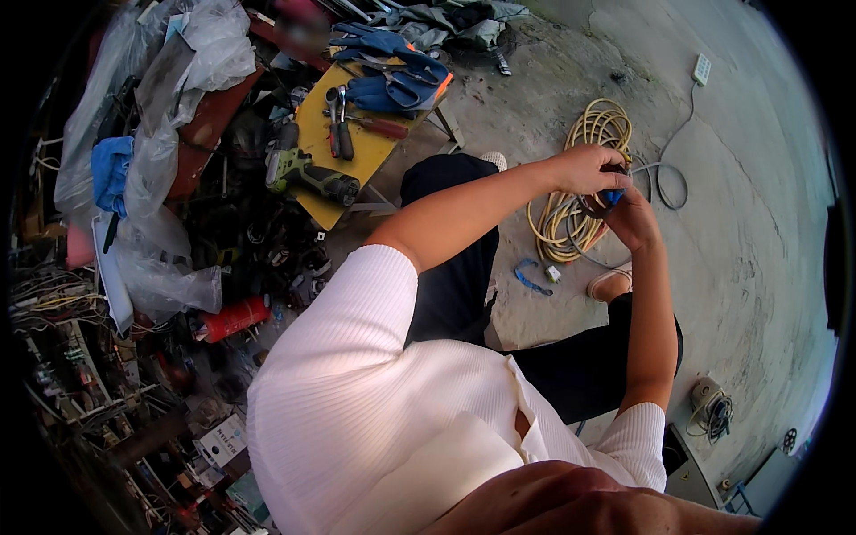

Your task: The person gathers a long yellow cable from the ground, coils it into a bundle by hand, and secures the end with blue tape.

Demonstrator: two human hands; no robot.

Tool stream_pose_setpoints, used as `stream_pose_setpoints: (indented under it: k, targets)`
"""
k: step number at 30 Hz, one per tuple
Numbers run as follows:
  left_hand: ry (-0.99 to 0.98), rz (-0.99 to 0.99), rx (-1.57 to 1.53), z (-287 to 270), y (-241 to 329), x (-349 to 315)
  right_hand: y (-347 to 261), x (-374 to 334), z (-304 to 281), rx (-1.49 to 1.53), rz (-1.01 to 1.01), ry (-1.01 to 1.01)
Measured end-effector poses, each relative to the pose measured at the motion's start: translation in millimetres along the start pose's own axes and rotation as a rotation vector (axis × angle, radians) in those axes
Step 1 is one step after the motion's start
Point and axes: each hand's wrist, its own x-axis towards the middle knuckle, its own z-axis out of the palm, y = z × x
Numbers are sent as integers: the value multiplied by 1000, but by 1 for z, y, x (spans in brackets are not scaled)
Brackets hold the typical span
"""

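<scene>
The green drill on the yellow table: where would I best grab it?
The drill is probably best gripped by its handle, from above and the right: it lies with the handle reaching rightward from the green body to the dark end block.

On the yellow table (373, 156) to my left I see blue gloves (370, 92), tools (345, 141) and, at its edge, a green drill (292, 169). Beyond lie clear plastic (160, 187), a blue cloth (111, 174) and a red canister (236, 318). Ahead to my right is a white power strip (703, 69).
</scene>
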Motion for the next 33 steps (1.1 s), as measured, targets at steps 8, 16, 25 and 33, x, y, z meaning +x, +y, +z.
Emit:
stream_pose_setpoints:
  k: [8, 16, 25, 33]
  targets:
    - [119, 41, 102, 8, -14, 4, -13, -5, 14, 131, -250, 420]
    - [118, -73, 128, 12, -6, 5, -28, 0, -14, 46, -450, 545]
    - [105, -233, -330, 13, -22, 16, -56, -10, -21, -68, -690, 755]
    - [300, -437, -602, -3, -49, 29, -1, -56, 103, -1375, -1224, 176]
